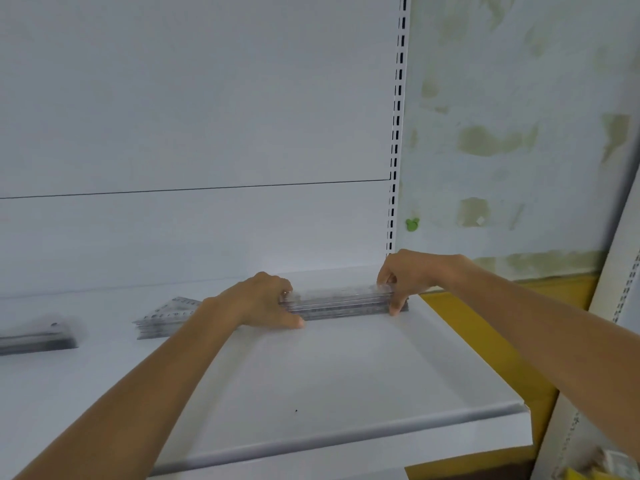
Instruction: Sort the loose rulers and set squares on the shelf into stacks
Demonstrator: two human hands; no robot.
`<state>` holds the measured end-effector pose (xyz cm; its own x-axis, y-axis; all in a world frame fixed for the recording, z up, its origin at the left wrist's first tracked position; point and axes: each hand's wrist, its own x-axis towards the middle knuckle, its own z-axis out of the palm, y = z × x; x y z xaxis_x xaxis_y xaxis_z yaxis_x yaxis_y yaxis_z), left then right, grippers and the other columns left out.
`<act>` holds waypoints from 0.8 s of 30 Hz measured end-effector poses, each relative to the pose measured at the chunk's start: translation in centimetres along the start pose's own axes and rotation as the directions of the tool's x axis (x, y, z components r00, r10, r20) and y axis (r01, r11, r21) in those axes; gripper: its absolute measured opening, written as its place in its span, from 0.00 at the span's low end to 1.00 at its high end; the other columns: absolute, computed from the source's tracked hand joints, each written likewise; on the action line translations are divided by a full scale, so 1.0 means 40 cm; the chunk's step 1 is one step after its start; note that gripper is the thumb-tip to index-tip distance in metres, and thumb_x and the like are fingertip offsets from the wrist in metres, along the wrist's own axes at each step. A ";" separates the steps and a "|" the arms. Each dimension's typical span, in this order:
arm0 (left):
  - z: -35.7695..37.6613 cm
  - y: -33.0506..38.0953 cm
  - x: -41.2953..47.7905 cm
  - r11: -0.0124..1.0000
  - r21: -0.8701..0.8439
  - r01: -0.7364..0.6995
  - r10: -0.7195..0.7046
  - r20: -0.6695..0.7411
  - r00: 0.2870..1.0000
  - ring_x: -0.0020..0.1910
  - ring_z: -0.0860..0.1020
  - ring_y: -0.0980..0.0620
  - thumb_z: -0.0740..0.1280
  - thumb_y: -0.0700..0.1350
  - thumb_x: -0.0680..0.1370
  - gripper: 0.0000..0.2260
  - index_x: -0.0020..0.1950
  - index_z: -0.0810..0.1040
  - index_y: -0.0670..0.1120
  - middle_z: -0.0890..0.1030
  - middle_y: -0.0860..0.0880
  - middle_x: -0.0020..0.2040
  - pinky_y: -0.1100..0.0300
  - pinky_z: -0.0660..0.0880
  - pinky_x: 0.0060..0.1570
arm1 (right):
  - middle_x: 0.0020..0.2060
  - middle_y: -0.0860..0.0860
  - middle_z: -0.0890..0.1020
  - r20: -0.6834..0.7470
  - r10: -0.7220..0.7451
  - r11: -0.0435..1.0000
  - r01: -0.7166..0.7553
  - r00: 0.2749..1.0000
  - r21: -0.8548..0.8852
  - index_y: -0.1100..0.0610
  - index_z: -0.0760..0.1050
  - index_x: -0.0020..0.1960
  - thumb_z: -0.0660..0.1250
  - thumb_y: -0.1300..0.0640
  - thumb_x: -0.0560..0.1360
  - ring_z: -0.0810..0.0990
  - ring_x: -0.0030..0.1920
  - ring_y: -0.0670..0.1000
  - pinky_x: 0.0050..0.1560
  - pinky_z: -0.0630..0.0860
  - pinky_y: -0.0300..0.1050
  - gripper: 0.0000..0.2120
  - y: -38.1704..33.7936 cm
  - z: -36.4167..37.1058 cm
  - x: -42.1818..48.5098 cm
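Head camera: a white shelf (311, 375) fills the view. At its back right sits a stack of rulers (341, 303), clear plastic with dark markings, edges squared up. Left hand (263, 299) grips one end, right hand (405, 278) pinches the other. Further left there's a pile of set squares (162, 320), then a blurred pile (34, 339).

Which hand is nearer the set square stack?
Left. The left hand holds one end of the ruler stack, just right of the set square stack; the right hand holds its other end, farther right.
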<state>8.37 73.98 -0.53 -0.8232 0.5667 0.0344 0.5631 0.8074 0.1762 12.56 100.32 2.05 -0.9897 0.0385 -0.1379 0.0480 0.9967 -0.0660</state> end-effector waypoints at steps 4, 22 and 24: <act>0.006 -0.003 0.000 0.989 -0.144 0.024 -0.026 -0.012 1.000 0.59 0.73 0.49 0.68 0.59 0.72 0.31 0.71 0.62 0.53 0.73 0.49 0.61 0.59 0.69 0.55 | 0.59 0.50 0.75 0.065 -0.022 0.999 0.024 0.998 -0.035 0.53 0.69 0.66 0.77 0.50 0.65 0.74 0.58 0.51 0.57 0.70 0.43 0.33 -0.011 -0.001 -0.008; 0.000 -0.010 0.022 0.997 -0.057 -0.055 0.052 -0.061 0.997 0.36 0.69 0.56 0.72 0.53 0.70 0.11 0.42 0.73 0.50 0.70 0.56 0.36 0.67 0.63 0.33 | 0.33 0.41 0.76 -0.010 -0.111 0.994 0.111 0.994 -0.001 0.45 0.74 0.33 0.78 0.51 0.62 0.74 0.40 0.47 0.47 0.74 0.44 0.12 -0.018 -0.003 -0.005; 0.000 -0.014 0.025 0.997 -0.054 -0.058 0.056 -0.054 0.997 0.39 0.70 0.55 0.71 0.54 0.70 0.11 0.46 0.74 0.50 0.71 0.55 0.39 0.65 0.65 0.37 | 0.43 0.45 0.81 -0.002 -0.109 0.994 0.109 0.994 -0.017 0.49 0.80 0.47 0.78 0.50 0.63 0.74 0.45 0.48 0.50 0.75 0.44 0.14 -0.025 -0.004 -0.010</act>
<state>7.24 74.11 -0.61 -0.7934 0.6009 0.0974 0.6056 0.7627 0.2269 12.88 99.30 2.33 -0.9893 -0.0702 -0.1276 -0.0624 0.9960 -0.0635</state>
